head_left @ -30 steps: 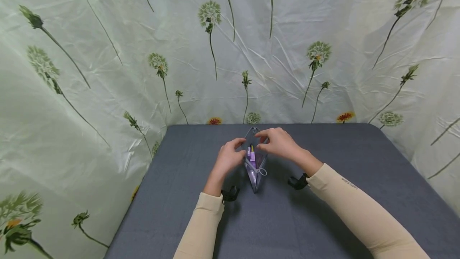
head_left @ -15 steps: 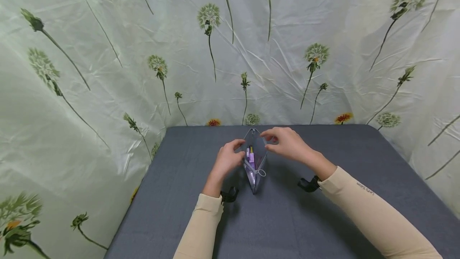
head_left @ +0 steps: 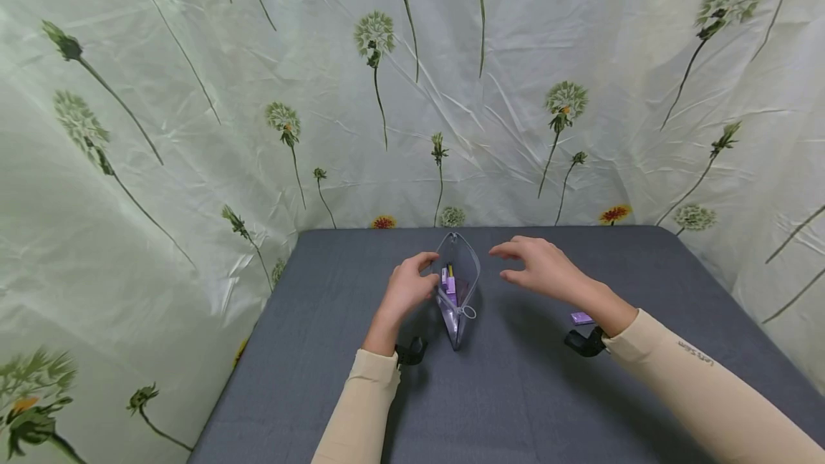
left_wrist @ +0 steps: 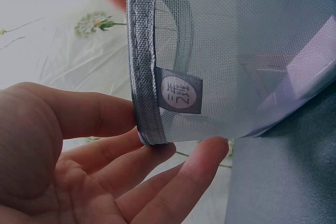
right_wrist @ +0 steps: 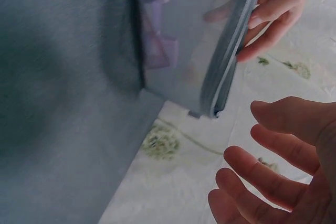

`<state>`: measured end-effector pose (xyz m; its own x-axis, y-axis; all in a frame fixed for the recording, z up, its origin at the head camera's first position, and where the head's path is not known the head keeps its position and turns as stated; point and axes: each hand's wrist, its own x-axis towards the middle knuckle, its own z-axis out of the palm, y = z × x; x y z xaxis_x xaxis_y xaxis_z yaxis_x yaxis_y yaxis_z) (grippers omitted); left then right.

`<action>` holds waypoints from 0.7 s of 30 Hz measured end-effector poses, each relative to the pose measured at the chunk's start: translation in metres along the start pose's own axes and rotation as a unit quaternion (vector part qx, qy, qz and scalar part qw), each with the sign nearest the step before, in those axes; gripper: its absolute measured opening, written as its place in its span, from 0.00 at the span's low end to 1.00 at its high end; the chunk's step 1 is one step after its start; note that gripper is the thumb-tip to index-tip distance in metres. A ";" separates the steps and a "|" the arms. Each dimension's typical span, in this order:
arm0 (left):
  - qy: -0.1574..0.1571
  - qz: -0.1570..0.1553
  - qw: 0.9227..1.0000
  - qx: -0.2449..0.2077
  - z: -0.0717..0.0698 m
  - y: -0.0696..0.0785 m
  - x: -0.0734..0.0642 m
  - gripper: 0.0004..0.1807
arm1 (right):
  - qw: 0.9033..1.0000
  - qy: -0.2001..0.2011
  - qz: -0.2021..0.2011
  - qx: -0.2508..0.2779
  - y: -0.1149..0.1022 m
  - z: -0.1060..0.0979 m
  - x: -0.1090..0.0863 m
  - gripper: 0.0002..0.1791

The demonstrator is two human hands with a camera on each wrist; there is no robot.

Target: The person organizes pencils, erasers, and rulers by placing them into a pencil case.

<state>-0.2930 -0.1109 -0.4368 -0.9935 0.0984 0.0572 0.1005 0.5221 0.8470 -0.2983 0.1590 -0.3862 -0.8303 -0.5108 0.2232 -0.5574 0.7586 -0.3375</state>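
Observation:
A grey mesh zipper pouch (head_left: pixel 450 326) stands on the table with its mouth spread wide. My left hand (head_left: pixel 409 283) pinches the pouch's left rim between thumb and fingers; in the left wrist view the zipper edge (left_wrist: pixel 143 56) lies between them, beside a small cloth label (left_wrist: pixel 179 92). Inside the pouch show small purple-and-white things (head_left: pixel 450 286) and a thin yellow piece. A round pull ring (head_left: pixel 469 312) hangs at the near end of the zipper. To the right of the pouch, my right hand (head_left: pixel 541 268) hovers with fingers spread and holds nothing.
Under the right wrist lies a small purple packet (head_left: pixel 581 318) on the dark grey table (head_left: pixel 503 407), partly hidden by the arm. Behind and to the left of the table hangs a pale curtain (head_left: pixel 503 34) with printed dandelions.
My right hand has let go of the pouch's rim and moved away to the right, uncovering the purple packet. My left hand keeps its hold on the left rim.

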 end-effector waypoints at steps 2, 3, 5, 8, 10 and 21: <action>0.001 -0.002 1.000 0.000 0.001 0.000 0.000 0.25 | 1.000 -0.002 0.005 -0.002 0.008 -0.001 -0.005 0.23; 0.001 -0.003 1.000 -0.001 0.001 0.000 0.000 0.25 | 1.000 -0.004 0.007 -0.002 0.012 -0.001 -0.008 0.23; 0.001 -0.003 1.000 -0.003 0.001 0.000 0.001 0.25 | 1.000 -0.006 0.015 0.000 0.021 -0.003 -0.014 0.24; -0.001 -0.005 1.000 -0.007 0.001 0.002 0.001 0.25 | 1.000 -0.011 0.025 -0.001 0.037 -0.006 -0.026 0.24; -0.002 -0.005 1.000 -0.007 0.002 0.003 0.001 0.25 | 0.999 -0.015 0.033 -0.004 0.049 -0.009 -0.035 0.25; -0.002 -0.005 1.000 0.001 0.001 0.001 0.001 0.25 | 0.997 -0.059 0.055 -0.002 0.092 -0.005 -0.073 0.27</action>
<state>-0.2934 -0.1091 -0.4364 -0.9942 0.0972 0.0465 0.0909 0.5240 0.8468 -0.2889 0.2683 -0.4286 -0.8800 -0.4688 0.0759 -0.4637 0.8137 -0.3506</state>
